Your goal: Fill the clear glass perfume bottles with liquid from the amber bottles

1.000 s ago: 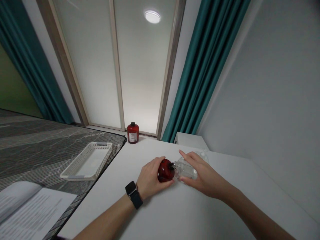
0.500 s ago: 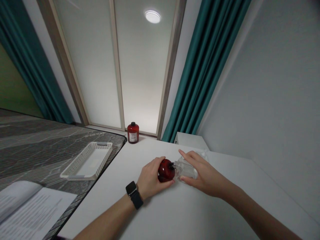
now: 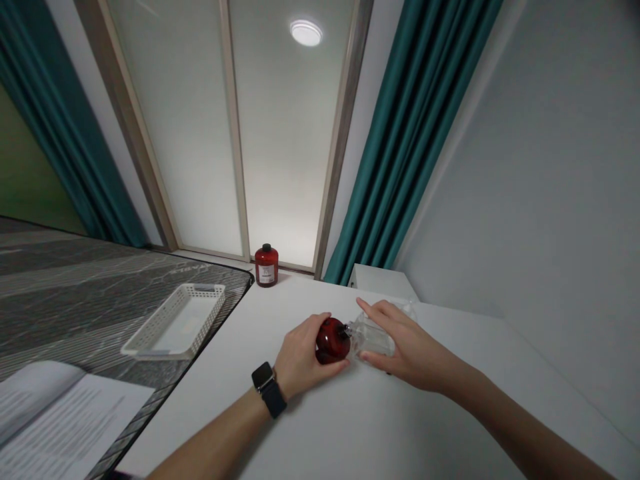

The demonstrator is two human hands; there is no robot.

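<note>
Over the white table, my left hand (image 3: pixel 303 357) wraps round a dark red, glossy bottle (image 3: pixel 331 341), its thumb and fingers on either side. The bottle's black neck points right and meets the mouth of a clear bottle (image 3: pixel 375 338). My right hand (image 3: pixel 403 343) is closed round that clear bottle, which lies tilted nearly on its side. The join between the two mouths is small and partly blurred. Some clear, crinkled plastic shows behind the right hand. Farther back stands a second red bottle (image 3: pixel 267 266), upright, with a black cap and a white label.
At left, a white perforated basket (image 3: pixel 131 352) sits on a dark patterned surface (image 3: pixel 100 287), beside an open book (image 3: pixel 75 420). A white box-like piece (image 3: pixel 383 281) stands past the table's (image 3: pixel 320 427) back edge, below a green curtain (image 3: pixel 405 133).
Almost nothing differs. My right hand and forearm have shifted very slightly; both bottles stay mouth to mouth in the same place.
</note>
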